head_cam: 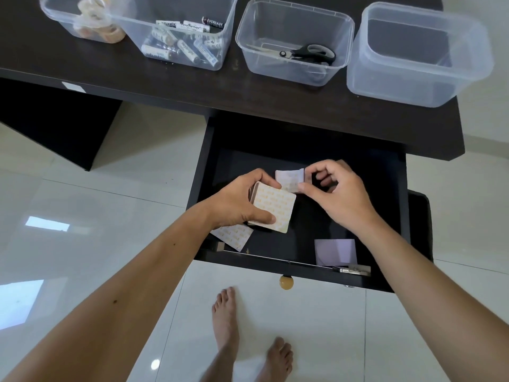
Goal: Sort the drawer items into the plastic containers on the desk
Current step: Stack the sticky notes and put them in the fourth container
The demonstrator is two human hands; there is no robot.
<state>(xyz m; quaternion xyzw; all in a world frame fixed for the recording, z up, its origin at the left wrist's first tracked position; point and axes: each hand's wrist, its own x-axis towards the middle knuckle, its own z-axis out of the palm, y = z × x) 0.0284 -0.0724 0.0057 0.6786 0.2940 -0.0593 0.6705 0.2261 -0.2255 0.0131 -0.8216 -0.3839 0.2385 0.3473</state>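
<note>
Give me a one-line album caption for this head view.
Both hands gather square pads: left hand holds a stack of pads, right hand pinches another pad over the open drawer.

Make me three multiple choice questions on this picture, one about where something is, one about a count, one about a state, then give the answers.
1. Where are the scissors?
A. In the drawer
B. In the third container from the left
C. On the floor

2. How many plastic containers stand on the desk?
A. Two
B. Four
C. Six

3. What is the left hand doing?
A. Holding a stack of square pads
B. Resting flat on the desk
C. Pulling the drawer knob

Answers: 1 B, black handles show through its clear wall. 2 B, four stand in a row. 3 A, thumb and fingers clasp the stack over the open drawer.
</note>
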